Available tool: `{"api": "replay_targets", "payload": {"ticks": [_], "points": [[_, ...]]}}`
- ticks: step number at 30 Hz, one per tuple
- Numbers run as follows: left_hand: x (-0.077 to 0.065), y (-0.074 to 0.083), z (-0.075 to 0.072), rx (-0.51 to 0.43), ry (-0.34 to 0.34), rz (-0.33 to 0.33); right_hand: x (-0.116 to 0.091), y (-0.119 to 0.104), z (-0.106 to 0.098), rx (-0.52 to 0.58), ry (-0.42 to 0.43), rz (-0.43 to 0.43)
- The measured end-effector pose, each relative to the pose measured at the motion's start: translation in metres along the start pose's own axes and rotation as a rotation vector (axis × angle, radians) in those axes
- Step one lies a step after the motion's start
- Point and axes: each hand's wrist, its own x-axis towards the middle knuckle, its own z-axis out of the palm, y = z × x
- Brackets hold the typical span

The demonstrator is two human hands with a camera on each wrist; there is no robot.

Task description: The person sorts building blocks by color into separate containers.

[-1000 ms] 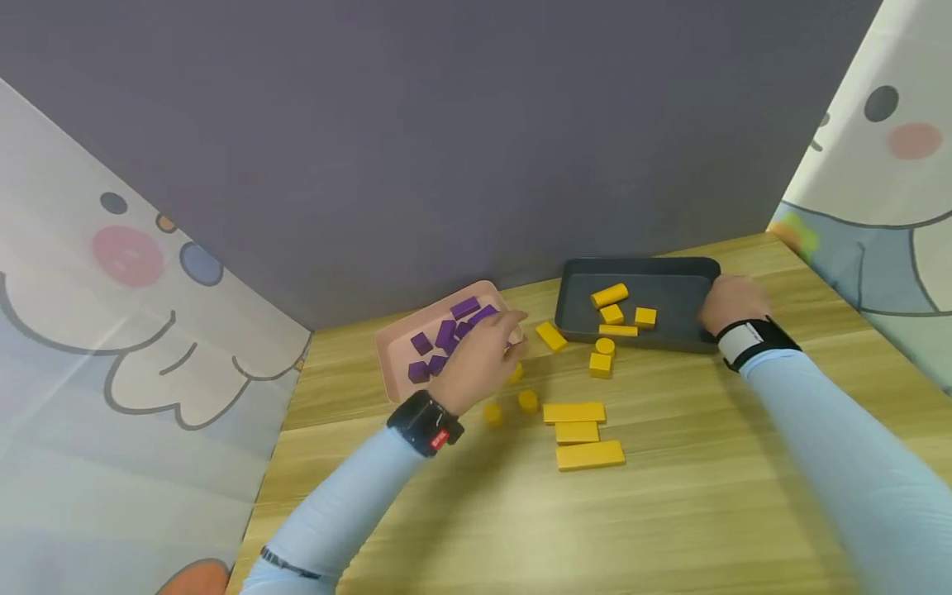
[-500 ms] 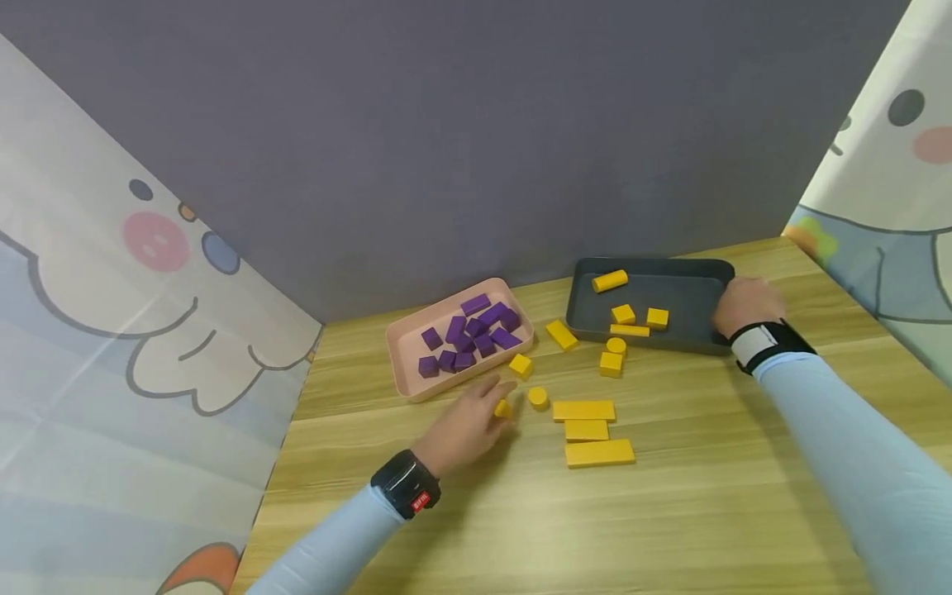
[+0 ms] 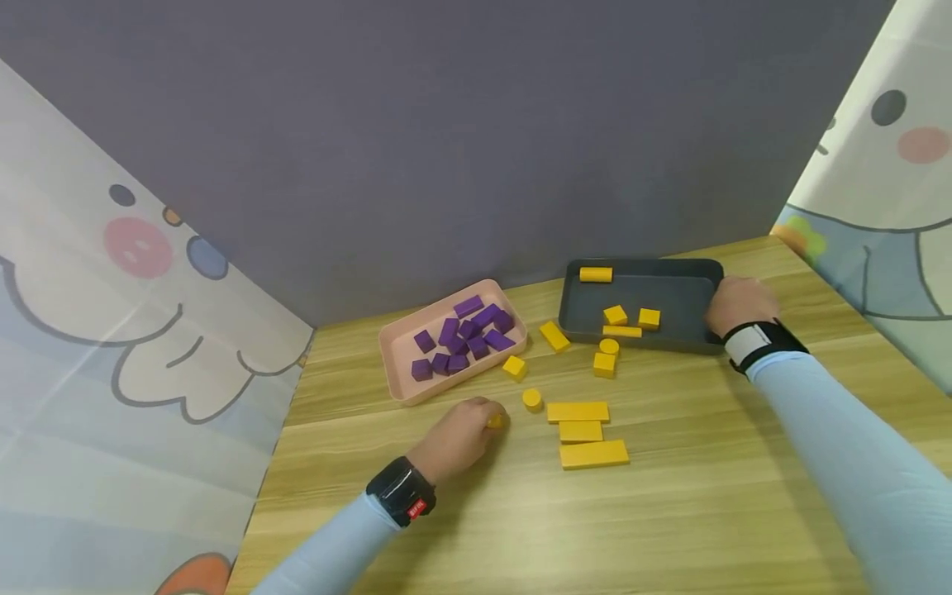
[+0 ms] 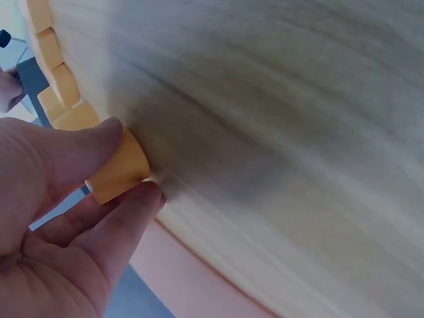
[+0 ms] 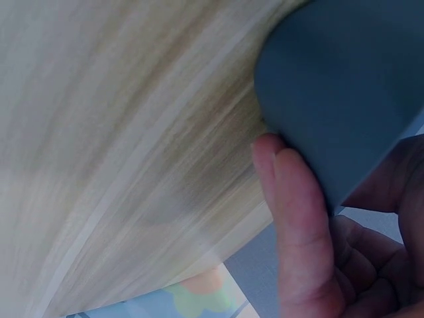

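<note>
My left hand point(image 3: 457, 438) pinches a yellow cylinder block point(image 4: 122, 169) between thumb and fingers, close over the table in front of the pink tray point(image 3: 394, 380). Another short yellow cylinder point(image 3: 532, 400) stands just right of the hand, and a yellow cube point(image 3: 515, 368) lies near the pink tray's front corner. At the right, my right hand point(image 3: 742, 306) grips the end wall of the dark grey tray point(image 3: 677, 297), thumb inside and fingers outside in the right wrist view. In that tray lie a longer yellow cylinder point(image 3: 596, 274) and several yellow blocks point(image 3: 649, 319).
Several purple blocks point(image 3: 478, 347) lie in the pink tray. Three flat yellow bars point(image 3: 593, 454) lie in a row at the middle of the wooden table point(image 3: 669, 512). More yellow pieces point(image 3: 604, 365) sit before the dark tray. A grey partition point(image 3: 461, 149) rises behind both trays.
My left hand has come from over the pink tray toward me and now pinches the yellow cylinder block. The longer cylinder in the dark tray has rolled toward its back wall. My right hand keeps its grip.
</note>
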Motion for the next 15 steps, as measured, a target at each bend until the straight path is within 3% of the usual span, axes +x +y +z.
{"api": "replay_targets", "payload": {"ticks": [6, 11, 15], "points": [[0.003, 0.003, -0.018, -0.076, 0.009, -0.019, -0.002, -0.004, -0.004, -0.012, 0.006, 0.001], [0.019, 0.01, -0.042, -0.078, 0.126, 0.02, -0.002, -0.006, -0.003, -0.01, 0.014, 0.001], [0.045, 0.019, -0.06, -0.072, 0.232, 0.056, -0.002, -0.006, -0.002, -0.017, 0.014, 0.006]]}}
